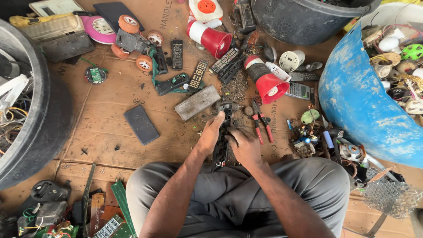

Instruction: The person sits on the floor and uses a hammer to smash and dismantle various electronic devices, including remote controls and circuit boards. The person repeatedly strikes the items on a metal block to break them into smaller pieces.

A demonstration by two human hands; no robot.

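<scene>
We held a long black remote-control casing [223,132] between our hands, its long axis running almost straight away from us, the far end pointing up toward the grey rectangular block [197,102] and the near end resting just above our lap. It sat over the cardboard floor [105,123], in front of our grey trousers [229,194].

Our left hand [209,134] reached in from the lower left, forearm angled toward the centre, thumb stretched forward along the casing's left edge and fingers curled around that side. Our right hand [243,147] came from the lower right, knuckles up, fingers bent and closed over the casing's right edge near its middle. Both grips were tight on the casing, with no gap showing between fingers and plastic.

Red-handled pliers [261,121] lay just to the right of the casing, apart from our hands. A red megaphone [266,81] lay beyond them, and a dark flat panel [141,124] lay well off to the left.
</scene>
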